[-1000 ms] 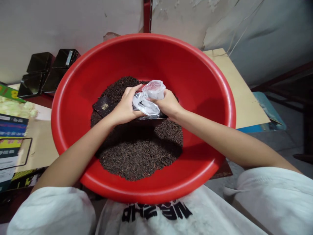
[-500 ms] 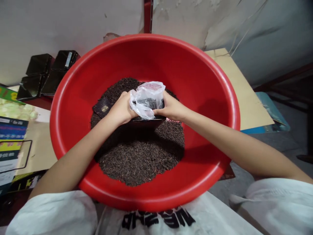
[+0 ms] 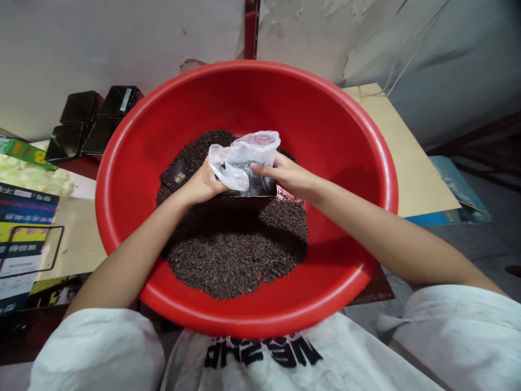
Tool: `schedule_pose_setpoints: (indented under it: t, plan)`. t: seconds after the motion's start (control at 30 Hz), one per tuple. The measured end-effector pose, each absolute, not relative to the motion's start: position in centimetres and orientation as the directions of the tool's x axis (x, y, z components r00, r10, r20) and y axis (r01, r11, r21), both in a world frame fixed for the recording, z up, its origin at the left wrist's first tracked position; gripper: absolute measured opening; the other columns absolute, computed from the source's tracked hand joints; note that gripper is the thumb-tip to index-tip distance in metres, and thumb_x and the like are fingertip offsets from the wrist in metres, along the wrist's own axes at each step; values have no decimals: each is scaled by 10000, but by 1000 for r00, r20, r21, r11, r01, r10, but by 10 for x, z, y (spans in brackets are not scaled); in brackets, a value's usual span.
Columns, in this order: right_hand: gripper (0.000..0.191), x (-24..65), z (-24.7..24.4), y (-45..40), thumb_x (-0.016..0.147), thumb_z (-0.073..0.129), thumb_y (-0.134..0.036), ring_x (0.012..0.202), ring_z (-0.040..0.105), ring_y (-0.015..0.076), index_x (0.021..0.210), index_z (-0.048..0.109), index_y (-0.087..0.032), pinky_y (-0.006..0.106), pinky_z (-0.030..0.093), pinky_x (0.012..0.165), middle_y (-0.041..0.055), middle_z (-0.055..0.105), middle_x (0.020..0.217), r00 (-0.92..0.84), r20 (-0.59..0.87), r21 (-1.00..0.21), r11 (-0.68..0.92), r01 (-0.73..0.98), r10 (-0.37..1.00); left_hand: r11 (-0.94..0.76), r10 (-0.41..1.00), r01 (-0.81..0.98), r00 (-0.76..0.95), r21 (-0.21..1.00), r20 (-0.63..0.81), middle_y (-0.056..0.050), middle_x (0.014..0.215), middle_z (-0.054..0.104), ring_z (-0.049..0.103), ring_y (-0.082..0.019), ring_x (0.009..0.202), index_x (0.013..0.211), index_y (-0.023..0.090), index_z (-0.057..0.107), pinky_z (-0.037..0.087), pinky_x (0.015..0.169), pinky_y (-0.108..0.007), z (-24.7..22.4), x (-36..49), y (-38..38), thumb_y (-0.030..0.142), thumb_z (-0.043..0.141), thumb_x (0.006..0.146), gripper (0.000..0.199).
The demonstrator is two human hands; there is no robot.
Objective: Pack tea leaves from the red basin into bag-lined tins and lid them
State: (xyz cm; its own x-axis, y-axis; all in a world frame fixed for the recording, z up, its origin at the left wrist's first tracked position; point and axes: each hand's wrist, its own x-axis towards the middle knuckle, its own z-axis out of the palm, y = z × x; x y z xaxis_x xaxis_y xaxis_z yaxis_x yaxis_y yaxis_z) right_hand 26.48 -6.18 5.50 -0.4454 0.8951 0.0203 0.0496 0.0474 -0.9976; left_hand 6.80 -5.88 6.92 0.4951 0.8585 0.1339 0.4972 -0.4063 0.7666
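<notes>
A thin, clear plastic bag (image 3: 255, 146) stands with its mouth spread, lining a dark box (image 3: 244, 200) over the loose dark tea leaves (image 3: 236, 266). Dark contents show faintly through the plastic. My left hand (image 3: 207, 183) is closed on the bag's left edge and the side of the box, its fingertips partly hidden. On the right, my right hand (image 3: 291, 175) grips the bag's rim, thumb across the front of the plastic. A dark printed piece, perhaps a lid (image 3: 174, 175), lies on the leaves just left of my left hand.
The big red basin (image 3: 350, 163) surrounds the leaves and both hands. Several dark boxes (image 3: 67, 140) stand outside its left rim. A cardboard sheet (image 3: 411, 157) lies to the right, printed packaging (image 3: 26, 239) at left. A wall rises behind.
The right thumb has shifted up onto the front of the bag, and the bag's mouth has changed shape. More of the box's front edge shows. The camera view has shifted slightly.
</notes>
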Motion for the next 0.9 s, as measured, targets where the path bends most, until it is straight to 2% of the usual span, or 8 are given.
schedule_pose_setpoints:
  t: [0.13, 0.27, 0.33, 0.4, 0.53, 0.63, 0.77, 0.9]
  plan:
    - [379, 255, 50, -61, 730, 712, -359, 1030, 601, 240, 1033, 567, -182, 435, 480, 962, 80, 645, 1090, -216, -16, -985, 22, 169, 976, -345, 883, 443, 452, 827, 127, -163, 1303, 565, 499, -297, 1245, 1217, 152, 541, 335, 1112, -498, 58, 65, -59, 654, 555, 770, 672]
    - [250, 252, 48, -55, 720, 655, -179, 950, 588, 216, 947, 550, -173, 418, 481, 910, 52, 629, 985, -255, 64, -924, 154, 350, 965, -390, 884, 488, 436, 781, 169, -167, 1360, 496, 426, -320, 1299, 1300, 154, 472, 243, 1156, -519, 57, 61, -60, 716, 432, 817, 742]
    - [323, 254, 46, -57, 717, 632, -141, 1004, 566, 216, 1020, 526, -180, 428, 458, 946, 57, 606, 1061, -244, 161, -904, 242, 354, 956, -427, 871, 570, 469, 702, 148, -160, 1380, 440, 367, -339, 1331, 1333, 163, 440, 230, 1161, -511, 68, 53, -62, 722, 526, 762, 803]
    - [360, 255, 41, -64, 760, 632, -198, 1052, 540, 228, 1092, 494, -192, 448, 436, 972, 71, 574, 1113, -159, 282, -875, 321, 362, 946, -450, 849, 633, 521, 630, 82, -142, 1371, 418, 361, -342, 1321, 1327, 174, 453, 269, 1143, -487, 85, 44, -64, 663, 648, 701, 818]
    - [295, 253, 37, -81, 893, 510, -482, 1068, 501, 264, 1002, 542, -209, 490, 404, 973, 99, 541, 1059, 20, 449, -757, 369, 539, 893, -455, 856, 711, 515, 537, 44, -74, 1073, 597, 502, -264, 1077, 1082, 177, 632, 414, 987, -420, 112, 36, -67, 439, 619, 762, 414]
    - [375, 252, 40, -83, 951, 365, -512, 985, 537, 243, 909, 587, -213, 444, 430, 906, 94, 587, 972, -59, 478, -711, 425, 559, 877, -439, 877, 740, 477, 510, 62, -23, 809, 614, 533, -195, 822, 897, 172, 652, 453, 783, -324, 112, 46, -71, 310, 584, 755, 209]
    - [362, 252, 48, -79, 958, 355, -398, 859, 584, 217, 805, 614, -196, 380, 429, 792, 67, 658, 845, -179, 452, -678, 467, 567, 874, -455, 887, 721, 416, 522, 200, 5, 792, 619, 549, -145, 735, 850, 176, 579, 424, 699, -256, 97, 65, -79, 200, 568, 739, 115]
    - [334, 253, 54, -80, 934, 387, -355, 764, 574, 194, 745, 608, -192, 349, 377, 744, 47, 675, 793, -241, 428, -622, 478, 621, 871, -427, 903, 657, 336, 621, 266, 34, 775, 608, 543, -107, 649, 915, 200, 509, 407, 610, -213, 84, 77, -88, 188, 590, 737, 196]
